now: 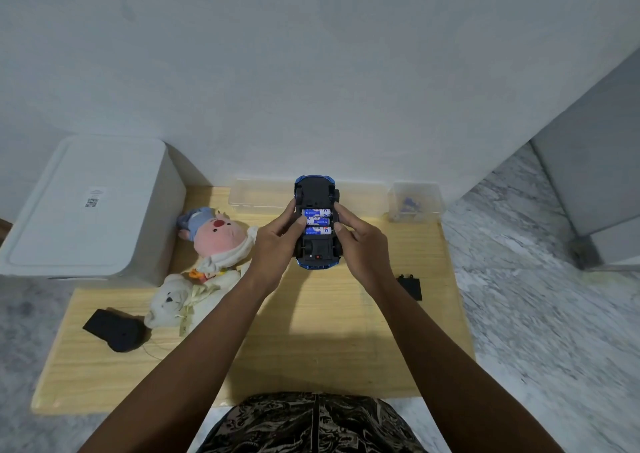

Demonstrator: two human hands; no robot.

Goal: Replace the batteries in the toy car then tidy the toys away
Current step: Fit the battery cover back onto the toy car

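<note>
I hold the blue plastic toy car (317,222) upside down above the pale wooden table (311,331), my left hand (277,241) and my right hand (362,245) each curled around one side of it. Between my thumbs, three blue cylindrical batteries (317,221) lie in the open compartment. I think I should press each one flat against its spring. The flat black battery cover (410,287) waits just right of my right wrist.

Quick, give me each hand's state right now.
Left hand: grips the upturned toy car, thumb on the batteries.
Right hand: grips the car's other side.
</note>
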